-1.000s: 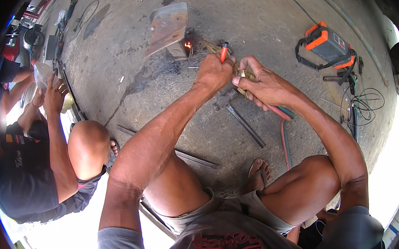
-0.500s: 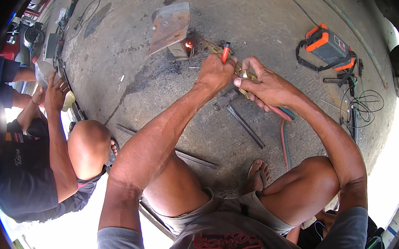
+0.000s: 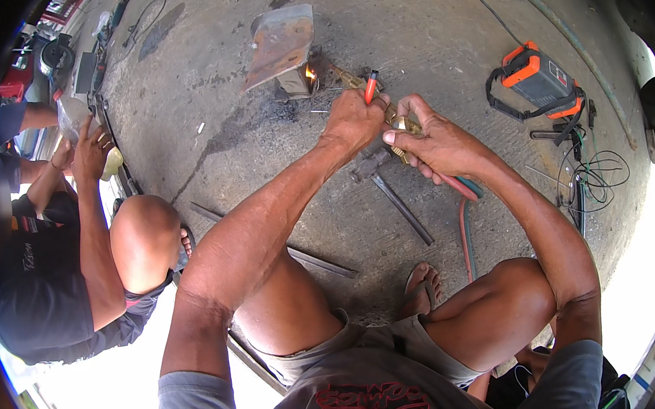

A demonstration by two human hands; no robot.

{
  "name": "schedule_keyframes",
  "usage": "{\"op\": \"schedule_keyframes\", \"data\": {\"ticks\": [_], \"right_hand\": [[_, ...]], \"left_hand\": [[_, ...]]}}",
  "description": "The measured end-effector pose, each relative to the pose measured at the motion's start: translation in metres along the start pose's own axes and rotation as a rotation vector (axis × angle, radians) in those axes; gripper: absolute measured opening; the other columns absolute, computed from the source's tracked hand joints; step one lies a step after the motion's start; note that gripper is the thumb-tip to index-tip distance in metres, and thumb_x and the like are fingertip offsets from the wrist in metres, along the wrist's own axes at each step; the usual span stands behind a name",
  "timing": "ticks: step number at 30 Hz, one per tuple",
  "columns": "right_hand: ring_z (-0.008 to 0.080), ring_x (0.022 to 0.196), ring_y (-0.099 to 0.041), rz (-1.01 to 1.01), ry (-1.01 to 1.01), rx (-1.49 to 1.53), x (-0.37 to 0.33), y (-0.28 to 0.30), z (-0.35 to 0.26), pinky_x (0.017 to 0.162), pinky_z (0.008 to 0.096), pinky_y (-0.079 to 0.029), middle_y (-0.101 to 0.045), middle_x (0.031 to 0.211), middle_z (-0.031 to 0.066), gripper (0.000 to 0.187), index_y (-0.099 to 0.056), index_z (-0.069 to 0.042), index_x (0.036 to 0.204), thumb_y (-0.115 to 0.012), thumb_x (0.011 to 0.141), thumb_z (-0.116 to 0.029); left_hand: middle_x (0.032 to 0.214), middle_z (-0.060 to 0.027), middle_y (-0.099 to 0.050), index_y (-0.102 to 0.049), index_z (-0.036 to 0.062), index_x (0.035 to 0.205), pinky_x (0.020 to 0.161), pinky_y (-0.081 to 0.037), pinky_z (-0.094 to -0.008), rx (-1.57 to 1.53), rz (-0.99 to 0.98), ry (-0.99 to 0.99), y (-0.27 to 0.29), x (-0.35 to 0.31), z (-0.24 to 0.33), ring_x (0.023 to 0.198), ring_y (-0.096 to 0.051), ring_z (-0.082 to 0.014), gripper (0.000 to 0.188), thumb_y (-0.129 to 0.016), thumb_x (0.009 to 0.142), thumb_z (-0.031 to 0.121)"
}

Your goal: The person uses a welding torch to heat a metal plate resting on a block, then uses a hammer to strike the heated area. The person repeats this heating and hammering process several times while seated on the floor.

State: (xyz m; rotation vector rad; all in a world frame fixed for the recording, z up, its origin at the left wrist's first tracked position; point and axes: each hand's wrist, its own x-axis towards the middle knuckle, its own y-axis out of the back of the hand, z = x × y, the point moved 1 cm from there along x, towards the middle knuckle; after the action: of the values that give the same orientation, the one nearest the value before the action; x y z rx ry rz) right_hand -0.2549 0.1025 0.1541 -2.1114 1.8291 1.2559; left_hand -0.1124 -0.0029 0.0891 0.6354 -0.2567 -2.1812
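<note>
While the left hand stays out of the question for fine detail, its fist is visibly closed on one slim orange-red cylinder with a dark end, poking up past the thumb. Right hand: thumb and fingers clamped on one brass torch fitting, right beside the left fist, above the concrete floor. Can't tell if the left also grips brass; contact hidden.

Brass tube shows past the left fist, roughly in line with the fitting; join covered. Two rubber hoses, one red, one green, run below the right hand.

Under the hands: one hammer with dark steel handle, on the floor. Ahead: one bent, rusty sheet-metal plate propped on a block, one small orange flame at its edge.

Two lengths of dark flat bar show, one either side of the left forearm; could be one piece.

Right side: one grey-and-orange power unit, one white label, too small to read. One long green-grey pipe beyond.

Writing: red lettering on the wearer's dark shirt, pale lettering on the co-worker's black shirt. Co-worker's hand is by one clear plastic bottle.
</note>
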Motion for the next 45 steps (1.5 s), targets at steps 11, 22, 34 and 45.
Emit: {"op": "schedule_keyframes", "data": {"ticks": [11,22,34,45], "right_hand": [[0.0105,0.055,-0.057,-0.013,-0.001,0.009,0.0,0.0016,0.0003,0.042,0.029,-0.049,-0.055,0.076,0.0007,0.043,-0.039,-0.015,0.129,-0.063,0.106,-0.043],[0.011,0.055,-0.058,-0.015,-0.011,-0.001,0.001,0.001,-0.0004,0.041,0.0292,-0.049,-0.055,0.075,0.0007,0.044,-0.039,-0.017,0.13,-0.062,0.106,-0.046],[0.012,0.056,-0.06,-0.014,-0.019,-0.015,-0.0001,0.0022,-0.0055,0.043,0.0298,-0.052,-0.056,0.076,0.0021,0.04,-0.041,-0.015,0.127,-0.062,0.106,-0.042],[0.0116,0.055,-0.059,-0.02,-0.023,-0.006,0.0004,0.0028,-0.0054,0.043,0.0305,-0.051,-0.056,0.075,0.0019,0.038,-0.043,-0.015,0.129,-0.061,0.106,-0.04]], "left_hand": [[0.074,-0.0124,-0.067,-0.073,-0.0051,0.089,0.065,-0.048,-0.0443,-0.009,0.005,0.002,0.0005,-0.0029,0.0051,0.068,-0.06,-0.02,0.046,-0.065,0.104,0.038],[0.073,-0.0126,-0.066,-0.072,-0.0055,0.088,0.064,-0.046,-0.0448,-0.03,-0.006,0.026,0.0005,-0.0026,0.0056,0.067,-0.059,-0.0199,0.046,-0.065,0.104,0.037],[0.074,-0.0133,-0.067,-0.073,-0.0063,0.09,0.064,-0.047,-0.0451,-0.013,-0.008,0.032,0.0024,-0.0027,0.0072,0.067,-0.06,-0.0204,0.048,-0.066,0.104,0.039],[0.075,-0.014,-0.068,-0.073,-0.0065,0.09,0.064,-0.048,-0.0451,-0.011,-0.016,0.048,0.0032,-0.0033,0.0093,0.067,-0.061,-0.0208,0.049,-0.066,0.104,0.04]]}}
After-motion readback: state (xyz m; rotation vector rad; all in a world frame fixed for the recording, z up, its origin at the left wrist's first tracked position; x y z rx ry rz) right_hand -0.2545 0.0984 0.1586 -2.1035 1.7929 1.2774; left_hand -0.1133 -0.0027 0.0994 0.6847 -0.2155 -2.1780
